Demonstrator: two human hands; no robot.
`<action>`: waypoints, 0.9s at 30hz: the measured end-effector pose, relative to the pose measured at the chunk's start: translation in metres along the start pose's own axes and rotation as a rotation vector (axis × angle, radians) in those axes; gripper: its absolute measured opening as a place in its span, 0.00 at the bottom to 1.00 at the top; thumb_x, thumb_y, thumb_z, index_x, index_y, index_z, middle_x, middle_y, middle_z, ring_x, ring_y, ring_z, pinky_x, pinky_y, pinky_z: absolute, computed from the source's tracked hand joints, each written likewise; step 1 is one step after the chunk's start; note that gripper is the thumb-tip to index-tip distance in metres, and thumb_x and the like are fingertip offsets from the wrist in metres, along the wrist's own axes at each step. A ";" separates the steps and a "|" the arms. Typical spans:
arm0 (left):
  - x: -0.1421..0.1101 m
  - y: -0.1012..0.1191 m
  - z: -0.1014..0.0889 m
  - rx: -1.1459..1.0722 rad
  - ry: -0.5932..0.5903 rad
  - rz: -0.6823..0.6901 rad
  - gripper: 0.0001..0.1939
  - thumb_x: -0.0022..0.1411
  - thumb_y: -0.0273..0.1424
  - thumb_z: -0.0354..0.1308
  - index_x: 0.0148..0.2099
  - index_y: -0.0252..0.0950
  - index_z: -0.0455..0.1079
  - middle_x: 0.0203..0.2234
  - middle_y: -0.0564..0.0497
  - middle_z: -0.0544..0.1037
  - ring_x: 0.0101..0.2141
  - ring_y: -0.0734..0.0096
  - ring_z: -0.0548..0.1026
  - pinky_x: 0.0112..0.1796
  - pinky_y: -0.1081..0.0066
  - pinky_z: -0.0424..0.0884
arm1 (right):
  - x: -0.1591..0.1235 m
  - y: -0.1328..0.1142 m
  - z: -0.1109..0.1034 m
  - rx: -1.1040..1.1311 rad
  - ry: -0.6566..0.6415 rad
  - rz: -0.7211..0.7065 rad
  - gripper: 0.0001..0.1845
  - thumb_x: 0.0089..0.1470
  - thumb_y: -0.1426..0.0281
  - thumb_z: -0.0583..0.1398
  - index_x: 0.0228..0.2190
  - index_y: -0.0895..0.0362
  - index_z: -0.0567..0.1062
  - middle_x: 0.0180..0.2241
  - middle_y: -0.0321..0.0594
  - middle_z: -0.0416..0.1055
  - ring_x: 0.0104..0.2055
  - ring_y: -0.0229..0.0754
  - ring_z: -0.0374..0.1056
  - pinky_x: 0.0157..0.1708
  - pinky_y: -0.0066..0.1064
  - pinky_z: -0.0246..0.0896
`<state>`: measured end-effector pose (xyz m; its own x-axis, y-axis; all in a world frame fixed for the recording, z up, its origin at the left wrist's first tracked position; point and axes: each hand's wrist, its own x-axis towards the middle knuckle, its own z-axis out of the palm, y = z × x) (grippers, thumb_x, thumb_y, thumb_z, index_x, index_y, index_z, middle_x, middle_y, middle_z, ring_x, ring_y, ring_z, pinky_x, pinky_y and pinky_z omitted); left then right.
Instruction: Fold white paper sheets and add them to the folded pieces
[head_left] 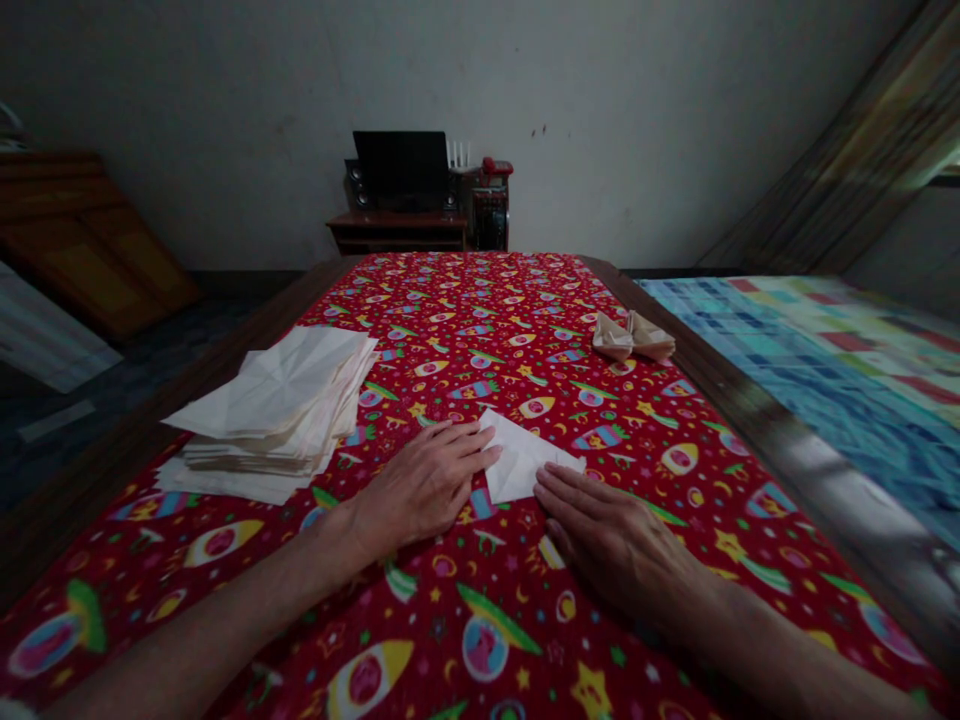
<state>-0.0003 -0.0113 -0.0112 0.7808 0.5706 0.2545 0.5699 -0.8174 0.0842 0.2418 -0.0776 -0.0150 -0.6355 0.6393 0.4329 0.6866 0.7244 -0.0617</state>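
Observation:
A small folded sheet of white paper (517,462) lies flat on the red patterned cloth, between my two hands. My left hand (431,478) rests palm down, its fingertips on the paper's left edge. From the other side my right hand (604,520) lies with its fingers stretched out, the tips touching the paper's lower right edge. Both hands press from above rather than grip. A stack of creased paper sheets (281,390) sits to the left of my left hand. Farther off on the right are some folded paper pieces (634,337).
The red cloth (487,640) covers a table with a dark wooden edge (817,500). Beyond its far end stand a monitor (401,168) and a red telephone (495,168). A bed with a blue checked cover (832,370) is at the right, a wooden cabinet (82,250) at the left.

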 end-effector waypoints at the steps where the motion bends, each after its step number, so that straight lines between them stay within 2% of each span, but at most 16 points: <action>1: 0.002 -0.001 0.000 -0.014 0.028 0.006 0.19 0.63 0.25 0.49 0.56 0.38 0.65 0.56 0.47 0.67 0.57 0.63 0.62 0.56 0.59 0.58 | 0.000 0.001 0.001 0.007 0.016 0.007 0.15 0.58 0.74 0.52 0.45 0.61 0.73 0.47 0.47 0.72 0.52 0.45 0.66 0.52 0.37 0.65; 4: 0.010 -0.004 -0.001 -0.063 0.089 0.023 0.13 0.66 0.29 0.48 0.50 0.37 0.69 0.49 0.47 0.74 0.51 0.65 0.68 0.52 0.61 0.62 | 0.004 0.004 0.004 0.024 0.060 0.008 0.12 0.59 0.73 0.52 0.40 0.59 0.74 0.42 0.43 0.75 0.47 0.42 0.69 0.48 0.35 0.66; 6: 0.019 -0.009 -0.002 -0.118 0.105 0.016 0.11 0.66 0.30 0.49 0.45 0.37 0.71 0.43 0.49 0.76 0.46 0.67 0.71 0.48 0.63 0.64 | 0.010 0.007 0.004 0.018 0.040 0.030 0.11 0.60 0.73 0.52 0.35 0.58 0.74 0.36 0.42 0.75 0.41 0.41 0.69 0.42 0.34 0.66; 9: 0.033 -0.016 -0.002 -0.214 0.081 -0.030 0.06 0.61 0.32 0.57 0.38 0.36 0.72 0.38 0.50 0.76 0.41 0.67 0.72 0.45 0.66 0.66 | 0.017 0.012 0.005 -0.040 0.001 0.109 0.12 0.60 0.71 0.53 0.27 0.57 0.72 0.28 0.40 0.71 0.33 0.40 0.66 0.34 0.33 0.60; 11: 0.040 -0.021 0.001 -0.259 0.069 -0.055 0.06 0.57 0.32 0.61 0.36 0.35 0.71 0.36 0.50 0.74 0.40 0.67 0.71 0.44 0.67 0.67 | 0.017 0.015 0.007 -0.077 0.024 0.174 0.12 0.59 0.69 0.54 0.24 0.57 0.70 0.26 0.39 0.68 0.30 0.40 0.62 0.31 0.32 0.57; 13: 0.044 -0.027 0.005 -0.287 0.077 -0.079 0.10 0.55 0.32 0.63 0.40 0.35 0.70 0.39 0.49 0.73 0.43 0.65 0.70 0.45 0.66 0.67 | 0.014 0.018 0.008 -0.083 0.050 0.229 0.09 0.58 0.68 0.54 0.28 0.56 0.70 0.29 0.40 0.67 0.31 0.40 0.61 0.31 0.32 0.56; 15: 0.046 -0.033 0.009 -0.300 0.087 -0.113 0.21 0.52 0.33 0.64 0.48 0.35 0.67 0.46 0.46 0.70 0.48 0.62 0.67 0.49 0.63 0.65 | 0.010 0.022 0.009 -0.081 0.051 0.259 0.08 0.58 0.65 0.54 0.34 0.56 0.70 0.33 0.42 0.67 0.35 0.42 0.62 0.34 0.34 0.58; 18: 0.049 -0.040 0.011 -0.295 0.034 -0.137 0.32 0.51 0.35 0.65 0.57 0.36 0.61 0.50 0.44 0.66 0.51 0.60 0.64 0.51 0.61 0.63 | 0.008 0.026 0.008 -0.140 0.034 0.269 0.14 0.57 0.59 0.54 0.39 0.56 0.68 0.37 0.44 0.66 0.39 0.46 0.63 0.38 0.38 0.61; 23: 0.060 -0.045 -0.001 -0.256 -0.116 -0.079 0.31 0.51 0.38 0.65 0.57 0.39 0.63 0.45 0.48 0.66 0.47 0.63 0.66 0.48 0.66 0.64 | 0.011 0.027 0.010 -0.300 -0.041 0.269 0.18 0.57 0.57 0.54 0.38 0.59 0.68 0.36 0.50 0.69 0.42 0.52 0.66 0.38 0.41 0.63; 27: 0.071 -0.047 -0.006 -0.234 -0.241 -0.111 0.30 0.50 0.39 0.65 0.54 0.36 0.66 0.43 0.48 0.67 0.44 0.63 0.68 0.43 0.69 0.66 | 0.006 0.031 0.015 -0.219 0.047 0.235 0.19 0.59 0.58 0.53 0.43 0.60 0.67 0.39 0.51 0.71 0.42 0.50 0.68 0.38 0.39 0.64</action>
<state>0.0270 0.0669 0.0091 0.7712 0.6366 -0.0012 0.6026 -0.7293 0.3241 0.2538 -0.0477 -0.0282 -0.4370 0.7660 0.4714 0.8754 0.4826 0.0274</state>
